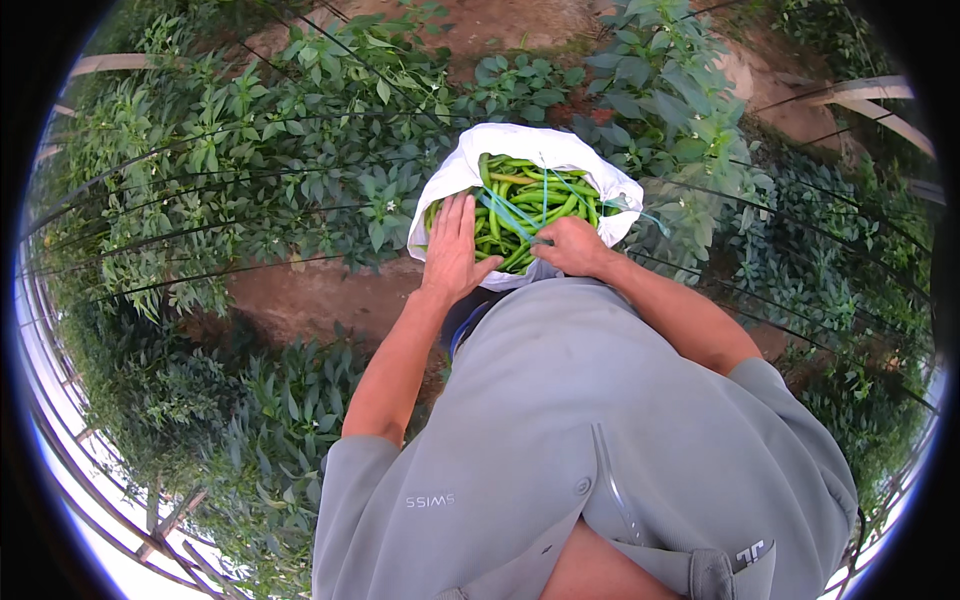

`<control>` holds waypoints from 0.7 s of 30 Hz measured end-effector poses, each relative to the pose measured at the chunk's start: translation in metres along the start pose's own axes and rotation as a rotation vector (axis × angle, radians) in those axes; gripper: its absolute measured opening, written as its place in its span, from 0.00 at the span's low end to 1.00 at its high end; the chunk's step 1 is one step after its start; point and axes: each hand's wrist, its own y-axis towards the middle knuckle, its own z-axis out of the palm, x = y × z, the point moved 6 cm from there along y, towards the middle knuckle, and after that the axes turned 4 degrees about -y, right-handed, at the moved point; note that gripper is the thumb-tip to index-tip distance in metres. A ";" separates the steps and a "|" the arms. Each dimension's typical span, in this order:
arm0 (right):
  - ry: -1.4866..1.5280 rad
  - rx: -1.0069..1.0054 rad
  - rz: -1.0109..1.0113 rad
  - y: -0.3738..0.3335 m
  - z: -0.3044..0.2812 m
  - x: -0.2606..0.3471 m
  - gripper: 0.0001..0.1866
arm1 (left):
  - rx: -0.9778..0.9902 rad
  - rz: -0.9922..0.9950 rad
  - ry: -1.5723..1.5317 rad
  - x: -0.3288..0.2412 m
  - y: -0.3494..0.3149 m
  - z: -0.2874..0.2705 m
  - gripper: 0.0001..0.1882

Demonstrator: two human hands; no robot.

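Observation:
A white sack [465, 165] stands in front of my body, its mouth wide and filled with long green chili peppers [515, 190]. Blue twine [505, 208] crosses over the peppers in several strands, and one end sticks out past the sack's right rim. My left hand [455, 245] lies flat on the peppers at the left side, fingers stretched out and thumb apart. At the near right side, my right hand [568, 247] is closed, pinching the blue twine just above the peppers. Its fingertips are partly hidden.
Rows of leafy pepper plants [240, 150] grow on the left, with more plants [670, 100] at the far right. Thin dark lines [330, 205] run across the rows at several heights. Bare brown soil [320, 300] shows between them. Pale curved poles [870, 90] stand at the right.

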 end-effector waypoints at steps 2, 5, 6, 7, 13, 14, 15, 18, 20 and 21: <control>-0.004 -0.017 0.004 -0.001 0.001 -0.005 0.15 | 0.068 0.014 -0.017 -0.019 0.004 -0.017 0.69; -0.003 -0.057 -0.009 -0.004 0.001 -0.005 0.15 | 0.056 0.069 -0.026 -0.029 -0.004 -0.029 0.62; 0.000 -0.055 -0.004 -0.003 0.001 -0.005 0.15 | 0.023 0.105 -0.002 -0.027 -0.008 -0.030 0.60; 0.001 -0.051 0.003 -0.005 0.001 -0.005 0.15 | -0.009 0.140 0.019 -0.028 -0.011 -0.029 0.58; 0.004 -0.073 -0.005 -0.006 0.002 -0.008 0.15 | 0.043 0.212 0.134 -0.033 -0.007 -0.013 0.43; 0.015 -0.076 0.002 -0.006 0.003 -0.009 0.15 | 0.036 0.205 0.083 -0.030 -0.006 -0.014 0.41; 0.027 -0.079 0.010 -0.006 0.004 -0.011 0.15 | 0.028 0.196 0.033 -0.028 -0.005 -0.015 0.38; 0.045 -0.076 -0.006 -0.002 0.004 -0.009 0.15 | -0.155 0.090 -0.056 -0.022 0.008 -0.013 0.22; 0.057 -0.076 -0.011 0.000 0.005 -0.013 0.15 | -0.307 -0.012 -0.129 -0.030 0.019 -0.025 0.12; 0.064 -0.078 -0.012 0.001 0.006 -0.014 0.15 | -0.308 -0.072 -0.166 -0.030 0.021 -0.024 0.12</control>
